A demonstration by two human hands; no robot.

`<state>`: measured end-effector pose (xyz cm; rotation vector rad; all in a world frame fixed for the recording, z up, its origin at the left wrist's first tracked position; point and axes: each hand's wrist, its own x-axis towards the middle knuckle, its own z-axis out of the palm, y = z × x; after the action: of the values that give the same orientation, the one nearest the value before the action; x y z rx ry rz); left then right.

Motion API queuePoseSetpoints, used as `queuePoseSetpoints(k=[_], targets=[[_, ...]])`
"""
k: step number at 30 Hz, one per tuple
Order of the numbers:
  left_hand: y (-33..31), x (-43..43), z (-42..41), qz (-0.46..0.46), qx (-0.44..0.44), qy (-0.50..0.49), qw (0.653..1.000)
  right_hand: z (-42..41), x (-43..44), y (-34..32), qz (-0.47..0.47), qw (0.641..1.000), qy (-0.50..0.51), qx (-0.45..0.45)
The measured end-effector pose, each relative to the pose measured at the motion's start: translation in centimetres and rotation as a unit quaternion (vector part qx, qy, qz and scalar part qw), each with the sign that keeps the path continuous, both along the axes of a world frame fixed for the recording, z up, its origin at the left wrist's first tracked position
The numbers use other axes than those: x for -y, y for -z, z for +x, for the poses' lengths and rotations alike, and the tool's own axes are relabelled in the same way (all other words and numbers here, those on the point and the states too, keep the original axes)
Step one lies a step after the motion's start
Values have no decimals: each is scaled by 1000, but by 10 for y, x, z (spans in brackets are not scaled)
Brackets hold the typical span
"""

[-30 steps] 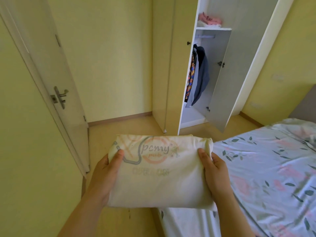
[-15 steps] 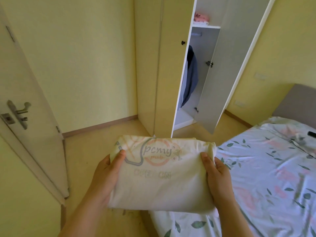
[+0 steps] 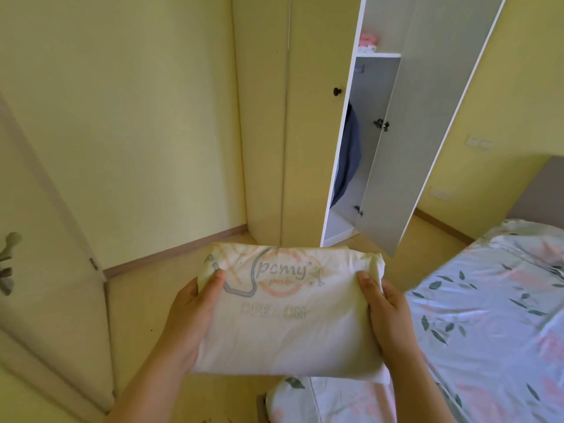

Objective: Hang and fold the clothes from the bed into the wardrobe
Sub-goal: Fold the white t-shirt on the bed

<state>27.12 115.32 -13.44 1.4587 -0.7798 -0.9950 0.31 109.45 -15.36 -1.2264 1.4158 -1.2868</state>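
Head view: I hold a folded white T-shirt (image 3: 290,325) flat in front of me with both hands. My left hand (image 3: 189,315) grips its left edge, thumb on top of the cloth, fingers curled beneath and out of sight. My right hand (image 3: 389,312) grips the right edge the same way, thumb on top just below the bunched corner. The shirt carries a faded print: a pink ring, grey lettering and a row of pale green letters under it. The shirt is off the bed (image 3: 494,300), in the air above the bed's near corner and the floor (image 3: 134,300), well apart from the wardrobe (image 3: 265,132).

The bed lies to my right under a pale sheet printed with leaves and pink flowers. A grey headboard (image 3: 540,190) stands at its far end.

The wardrobe stands ahead in the corner, cream outside and white within. One door, with a dark knob (image 3: 337,91), is closed. The other door (image 3: 427,132) stands open toward the bed. Inside hangs a dark blue garment (image 3: 349,154), partly hidden by the closed door. On the upper shelf (image 3: 380,55) lies a pink item (image 3: 369,41), too small to identify.

At the left edge a cream room door (image 3: 45,285) stands open, its metal handle (image 3: 7,264) blurred.
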Motion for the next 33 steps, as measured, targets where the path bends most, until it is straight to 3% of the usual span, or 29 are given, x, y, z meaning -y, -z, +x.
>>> queuePoseSetpoints(k=[14,26,33], targets=[[8,166,116,10,-25,114,993,111,92,1,17,990,134,-26],[8,292,65,-13,-12,246,969,69,171,12,75,961,266,26],[14,359,29,-15,12,281,960,37,204,17,63,940,330,64]])
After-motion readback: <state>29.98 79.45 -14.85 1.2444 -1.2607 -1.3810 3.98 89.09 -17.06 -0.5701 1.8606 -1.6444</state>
